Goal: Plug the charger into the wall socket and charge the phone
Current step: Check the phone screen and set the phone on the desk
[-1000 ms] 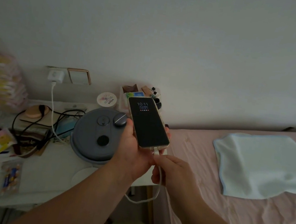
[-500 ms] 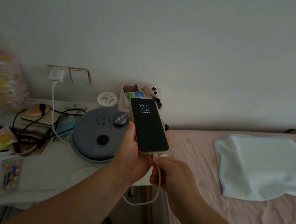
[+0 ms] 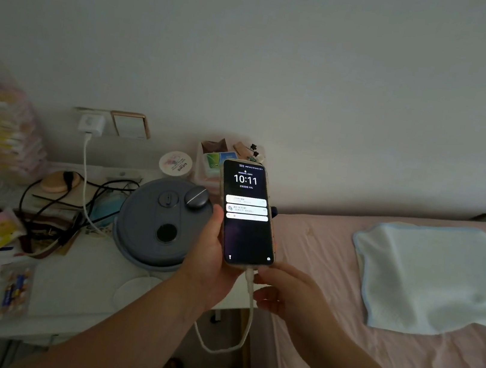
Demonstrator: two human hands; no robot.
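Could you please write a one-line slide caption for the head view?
Left hand holds a lit black phone, white cable plugged in, right hand beside it.

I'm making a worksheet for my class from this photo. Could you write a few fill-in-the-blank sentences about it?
1. The phone is held in the ____ hand.
2. The clock on its screen reads ____.
3. The white cable is plugged into the phone's ____ edge.
4. The charger sits in a socket on the ____.

Answers: left; 10:11; bottom; wall

Head-worn view, forward-down, close over hands [image 3: 252, 280]
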